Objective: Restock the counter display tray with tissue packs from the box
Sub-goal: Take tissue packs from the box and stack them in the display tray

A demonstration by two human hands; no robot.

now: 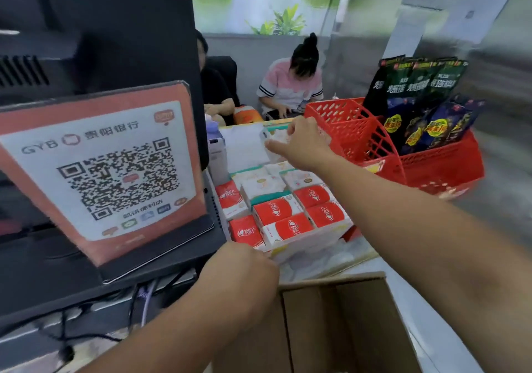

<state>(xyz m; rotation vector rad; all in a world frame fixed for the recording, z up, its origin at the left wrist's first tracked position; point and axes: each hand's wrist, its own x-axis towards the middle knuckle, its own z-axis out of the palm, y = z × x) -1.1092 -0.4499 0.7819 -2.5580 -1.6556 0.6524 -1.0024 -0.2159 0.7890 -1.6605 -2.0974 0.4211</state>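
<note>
A pale tissue pack (276, 138) is pinched by the right hand (302, 142) over the display tray's (339, 233) far end; the left hand (244, 260) is curled at the near edge, its grasp unclear. The crowded red packs (283, 214) could be knocked askew.

Right arm stretched far forward and across, bare forearm, wrist about straight. Right hand (302, 142) back-up, fingers curled downward, thumb out to the left; grip itself is blurred, can't confirm what it holds. Left arm bent, forearm coming up from lower left. Left hand (244, 269) low and near, knuckles toward camera, fingers curled under and hidden.
</note>
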